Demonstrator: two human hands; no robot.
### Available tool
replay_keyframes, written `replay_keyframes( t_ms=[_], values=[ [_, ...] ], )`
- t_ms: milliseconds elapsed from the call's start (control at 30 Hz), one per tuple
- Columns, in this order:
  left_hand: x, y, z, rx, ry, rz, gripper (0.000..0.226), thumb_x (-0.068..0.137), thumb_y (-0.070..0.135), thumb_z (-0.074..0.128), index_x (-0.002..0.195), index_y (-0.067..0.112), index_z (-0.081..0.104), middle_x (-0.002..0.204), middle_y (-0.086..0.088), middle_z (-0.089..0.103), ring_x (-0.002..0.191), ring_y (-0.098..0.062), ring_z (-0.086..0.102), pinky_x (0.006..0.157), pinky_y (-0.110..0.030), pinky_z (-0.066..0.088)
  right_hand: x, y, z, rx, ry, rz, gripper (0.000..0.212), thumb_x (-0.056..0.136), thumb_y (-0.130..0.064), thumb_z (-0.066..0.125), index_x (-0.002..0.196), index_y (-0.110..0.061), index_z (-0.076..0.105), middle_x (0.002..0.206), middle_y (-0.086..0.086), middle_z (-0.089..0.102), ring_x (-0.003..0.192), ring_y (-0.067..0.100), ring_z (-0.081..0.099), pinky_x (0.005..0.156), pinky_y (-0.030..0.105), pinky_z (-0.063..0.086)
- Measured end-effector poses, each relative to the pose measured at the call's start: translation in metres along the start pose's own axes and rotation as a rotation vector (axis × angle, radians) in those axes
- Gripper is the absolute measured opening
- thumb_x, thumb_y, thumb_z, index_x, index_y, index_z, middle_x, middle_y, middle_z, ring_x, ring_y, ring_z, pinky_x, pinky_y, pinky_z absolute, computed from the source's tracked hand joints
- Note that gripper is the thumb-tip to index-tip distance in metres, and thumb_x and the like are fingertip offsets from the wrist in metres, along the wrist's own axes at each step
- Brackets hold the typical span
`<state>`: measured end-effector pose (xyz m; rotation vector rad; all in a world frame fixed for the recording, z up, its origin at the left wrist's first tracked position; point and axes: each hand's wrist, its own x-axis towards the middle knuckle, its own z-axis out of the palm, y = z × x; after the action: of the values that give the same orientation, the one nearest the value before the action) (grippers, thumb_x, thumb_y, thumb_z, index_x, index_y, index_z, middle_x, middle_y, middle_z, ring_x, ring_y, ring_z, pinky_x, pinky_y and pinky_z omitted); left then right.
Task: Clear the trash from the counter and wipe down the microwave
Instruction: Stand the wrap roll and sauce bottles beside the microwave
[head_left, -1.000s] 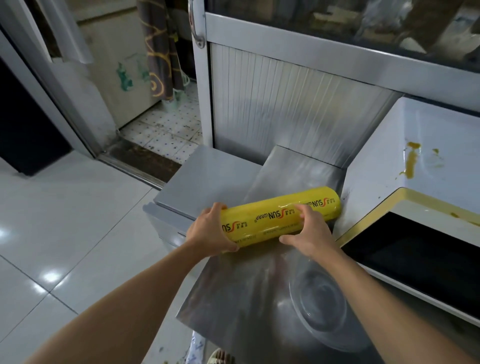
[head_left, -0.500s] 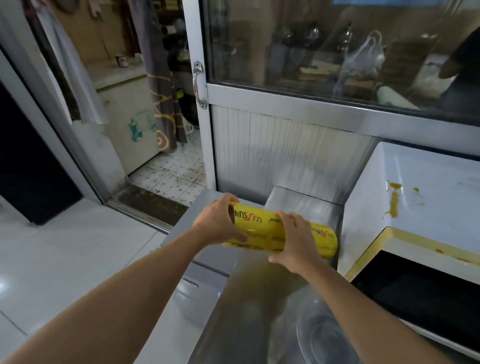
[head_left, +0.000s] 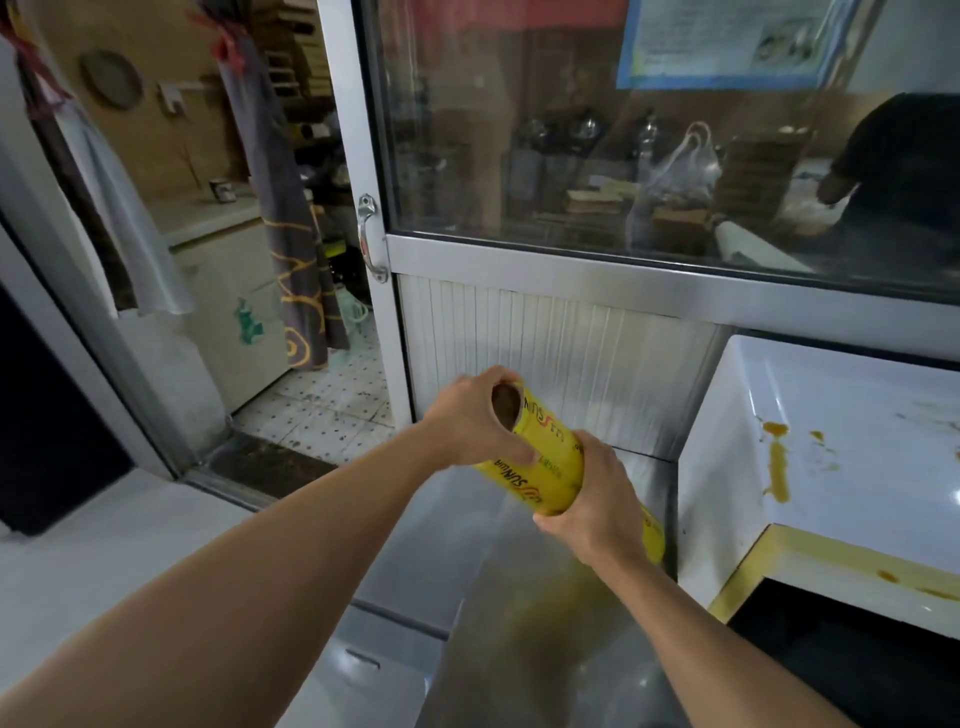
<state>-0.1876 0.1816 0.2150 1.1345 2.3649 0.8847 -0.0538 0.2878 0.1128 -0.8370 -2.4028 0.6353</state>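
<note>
Two hands are on the yellow roll of cling wrap (head_left: 545, 462), which is tilted steeply, its open cardboard core end up at about eleven o'clock and its lower end down at five o'clock, close beside the white microwave (head_left: 831, 441); whether that end touches the steel surface (head_left: 467, 597) I cannot tell. The left hand (head_left: 467, 421) curls round the upper end, thumb along the side and fingers over the rim. The right hand (head_left: 597, 499) wraps the lower middle, its fingers closed round the barrel.

By its thickness it looks a full roll, so I judge it fairly heavy for its size and stiff along its length, thanks to the core. The outer film is glossy and likely slippery, and a hard squeeze could dent or snag the top layers. Holding near both ends, as now, seems the surest hold; one hand at the middle would likely let it tip.

The surface is bare brushed steel, reflective, and probably slick under the roll. The microwave stands at three o'clock, its top streaked with yellow-brown spills. At twelve o'clock rise a ribbed metal panel and a glass window (head_left: 649, 130); at ten o'clock an open doorway (head_left: 291, 260) leads to a tiled floor.
</note>
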Motion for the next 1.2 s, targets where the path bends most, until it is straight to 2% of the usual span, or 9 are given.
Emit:
replay_keyframes(
  t_ms=[67, 167, 333, 467, 567, 733, 900, 1067, 1200],
  values=[
    [0.013, 0.018, -0.012, 0.018, 0.007, 0.044, 0.077, 0.057, 0.03, 0.085, 0.124, 0.035, 0.046, 0.116, -0.002, 0.05, 0.103, -0.023, 0.053, 0.076, -0.036, 0.057, 0.012, -0.005, -0.006, 0.065, 0.049, 0.035, 0.091, 0.048, -0.042, 0.085, 0.126, -0.023, 0.043, 0.114, -0.003, 0.054, 0.101, 0.019, 0.056, 0.077, 0.035, 0.051],
    [0.034, 0.041, -0.028, 0.091, 0.044, 0.116, 0.08, 0.06, 0.032, 0.084, 0.13, 0.033, 0.045, 0.119, -0.001, 0.054, 0.107, -0.022, 0.052, 0.087, -0.038, 0.053, 0.034, -0.012, -0.014, 0.098, 0.095, 0.077, 0.086, 0.047, -0.045, 0.085, 0.12, -0.025, 0.043, 0.106, -0.007, 0.056, 0.093, 0.017, 0.057, 0.066, 0.028, 0.042],
    [0.077, 0.067, -0.037, 0.124, 0.045, 0.179, 0.081, 0.061, 0.034, 0.084, 0.132, 0.03, 0.045, 0.121, -0.002, 0.056, 0.108, -0.022, 0.053, 0.088, -0.037, 0.054, 0.071, -0.01, -0.013, 0.204, 0.115, 0.197, 0.083, 0.048, -0.048, 0.084, 0.115, -0.03, 0.039, 0.1, -0.01, 0.055, 0.084, 0.014, 0.057, 0.056, 0.021, 0.038],
    [0.117, 0.075, -0.026, 0.194, 0.005, 0.227, 0.082, 0.062, 0.037, 0.084, 0.134, 0.026, 0.044, 0.125, -0.003, 0.056, 0.115, -0.024, 0.052, 0.095, -0.039, 0.05, 0.091, 0.002, -0.001, 0.254, 0.164, 0.258, 0.086, 0.047, -0.046, 0.085, 0.117, -0.03, 0.039, 0.101, -0.01, 0.056, 0.084, 0.012, 0.057, 0.061, 0.021, 0.044],
    [0.141, 0.079, -0.013, 0.23, -0.019, 0.257, 0.082, 0.062, 0.039, 0.083, 0.133, 0.025, 0.045, 0.125, -0.004, 0.057, 0.115, -0.025, 0.051, 0.097, -0.039, 0.048, 0.103, 0.016, 0.007, 0.308, 0.193, 0.292, 0.087, 0.045, -0.043, 0.084, 0.118, -0.029, 0.039, 0.102, -0.009, 0.057, 0.088, 0.014, 0.059, 0.067, 0.029, 0.053],
    [0.167, 0.078, 0.007, 0.254, -0.037, 0.268, 0.086, 0.057, 0.047, 0.083, 0.132, 0.03, 0.046, 0.122, -0.002, 0.057, 0.112, -0.025, 0.052, 0.092, -0.041, 0.052, 0.113, 0.036, 0.015, 0.35, 0.207, 0.339, 0.092, 0.038, -0.052, 0.076, 0.12, -0.031, 0.04, 0.104, -0.009, 0.06, 0.089, 0.011, 0.061, 0.068, 0.03, 0.056],
    [0.178, 0.081, 0.015, 0.258, -0.04, 0.271, 0.087, 0.056, 0.049, 0.082, 0.134, 0.03, 0.047, 0.121, -0.002, 0.057, 0.112, -0.025, 0.05, 0.092, -0.042, 0.052, 0.116, 0.043, 0.016, 0.383, 0.217, 0.348, 0.089, 0.038, -0.051, 0.076, 0.117, -0.03, 0.041, 0.101, -0.009, 0.061, 0.088, 0.01, 0.061, 0.068, 0.03, 0.056],
    [0.174, 0.087, 0.025, 0.251, -0.053, 0.296, 0.088, 0.061, 0.049, 0.08, 0.137, 0.031, 0.041, 0.12, -0.003, 0.05, 0.115, -0.025, 0.04, 0.094, -0.043, 0.048, 0.11, 0.047, 0.008, 0.423, 0.182, 0.384, 0.081, 0.053, -0.034, 0.086, 0.117, -0.031, 0.037, 0.103, -0.008, 0.058, 0.091, 0.009, 0.06, 0.062, 0.017, 0.047],
    [0.164, 0.095, 0.035, 0.255, -0.074, 0.333, 0.087, 0.064, 0.048, 0.08, 0.139, 0.03, 0.038, 0.122, -0.003, 0.049, 0.115, -0.024, 0.037, 0.094, -0.043, 0.046, 0.104, 0.049, 0.001, 0.424, 0.165, 0.445, 0.083, 0.056, -0.03, 0.087, 0.122, -0.027, 0.036, 0.106, -0.006, 0.057, 0.093, 0.013, 0.058, 0.06, 0.013, 0.039]
  ],
)
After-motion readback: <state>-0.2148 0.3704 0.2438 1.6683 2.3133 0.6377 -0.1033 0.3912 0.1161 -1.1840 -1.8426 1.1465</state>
